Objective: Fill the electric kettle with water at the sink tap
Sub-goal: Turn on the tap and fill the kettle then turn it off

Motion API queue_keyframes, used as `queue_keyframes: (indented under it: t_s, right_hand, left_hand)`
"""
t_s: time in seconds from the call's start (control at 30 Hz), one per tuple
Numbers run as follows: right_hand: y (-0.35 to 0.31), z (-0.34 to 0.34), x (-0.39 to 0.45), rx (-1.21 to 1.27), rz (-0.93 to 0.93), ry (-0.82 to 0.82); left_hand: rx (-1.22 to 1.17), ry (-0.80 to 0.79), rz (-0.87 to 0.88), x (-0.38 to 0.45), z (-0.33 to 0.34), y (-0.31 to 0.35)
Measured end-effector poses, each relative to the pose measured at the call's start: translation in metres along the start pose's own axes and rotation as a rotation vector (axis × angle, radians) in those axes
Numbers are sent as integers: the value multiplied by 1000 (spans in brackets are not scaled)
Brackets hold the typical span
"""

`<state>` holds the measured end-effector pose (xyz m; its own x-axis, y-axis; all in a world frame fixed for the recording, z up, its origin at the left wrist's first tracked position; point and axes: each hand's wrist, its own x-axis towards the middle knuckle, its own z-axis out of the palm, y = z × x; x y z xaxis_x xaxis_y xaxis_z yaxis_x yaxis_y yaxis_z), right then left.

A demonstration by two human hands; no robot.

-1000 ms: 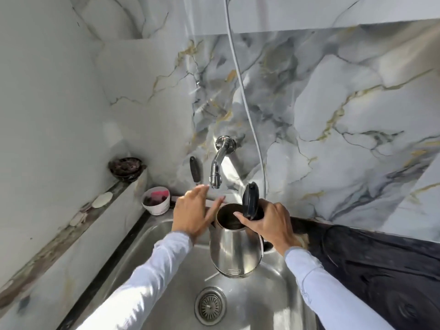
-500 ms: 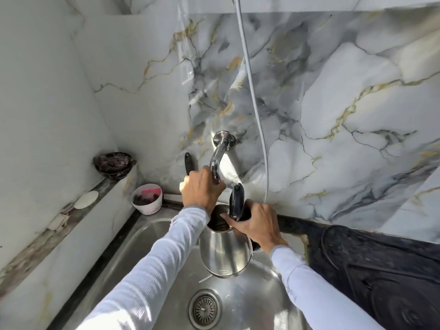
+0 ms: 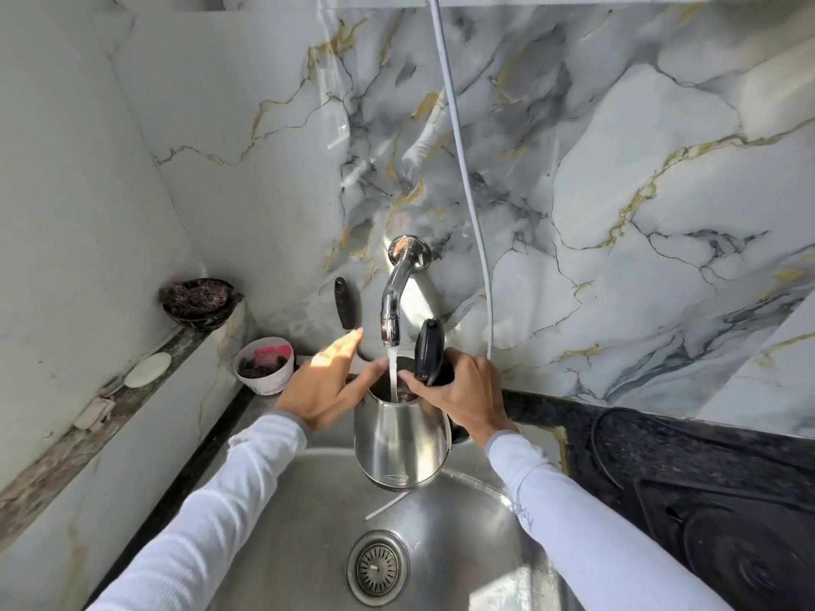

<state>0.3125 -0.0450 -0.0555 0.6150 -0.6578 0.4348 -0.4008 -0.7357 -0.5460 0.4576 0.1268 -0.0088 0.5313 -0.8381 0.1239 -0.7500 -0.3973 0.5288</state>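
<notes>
Item, far left: our left hand [image 3: 327, 387], fingers [image 3: 342, 350] spread and holding nothing, palm down just left of the kettle mouth. It hovers between the tap and the kettle rim; we cannot tell whether the thumb touches the rim.

Item, centre: tap [image 3: 394, 302], wall-mounted, spout pointing down, with a stream of water [image 3: 392, 374] running straight into the kettle's open mouth.

Item, centre, below the tap: kettle [image 3: 402, 441], steel, held upright above the sink [image 3: 282, 522], its long axis vertical and in line with the stream. Lid [image 3: 429, 349] stands flipped open on the right side of the mouth. Fill level not visible.

Item, right: our right hand [image 3: 467, 396], fingers clenched on the kettle's handle, carrying the weight.

Judgement: the tap lies just beyond and right of the free left hand, which is the nearer one to shut it once we deem the kettle full.
</notes>
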Motion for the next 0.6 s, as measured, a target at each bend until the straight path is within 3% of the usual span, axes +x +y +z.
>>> queue_keyframes:
  t_s: [0.13, 0.23, 0.6]
  right_hand:
    - [0, 1, -1, -18, 31, -5]
    - [-1, 0, 1, -10, 30, 7]
    - [-8, -4, -1, 0, -4, 28]
  left_hand:
    - [412, -76, 81, -20, 10, -4]
    - [552, -85, 102, -26, 19, -7]
    - [583, -11, 116, -33, 28, -7]
